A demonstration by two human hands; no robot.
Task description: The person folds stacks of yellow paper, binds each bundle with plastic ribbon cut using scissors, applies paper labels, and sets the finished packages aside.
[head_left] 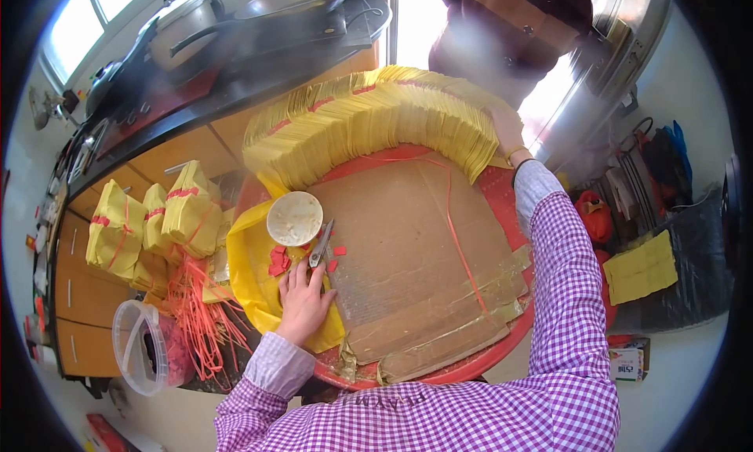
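My left hand [304, 301] lies with fingers stretched out on a yellow plastic sheet [255, 295] at the board's left edge. Just beyond its fingertips are scissors [320, 245] and small red paper pieces [278, 260]. A white bowl [295, 218] with pale residue inside stands behind them. My right hand [508, 130] reaches to the right end of a long curved row of folded yellow paper [376, 123] and touches it; its fingers are mostly hidden. A thin red strip [459, 240] lies across the cardboard [392, 248] on a red round table [506, 205].
Tied yellow paper bundles [192, 209], red plastic strips [200, 311] and a clear tub [141, 350] are at left. A counter [227, 83] with a pot [184, 25] runs behind. Another person [514, 29] stands beyond the table. Yellow paper [642, 268] lies at right.
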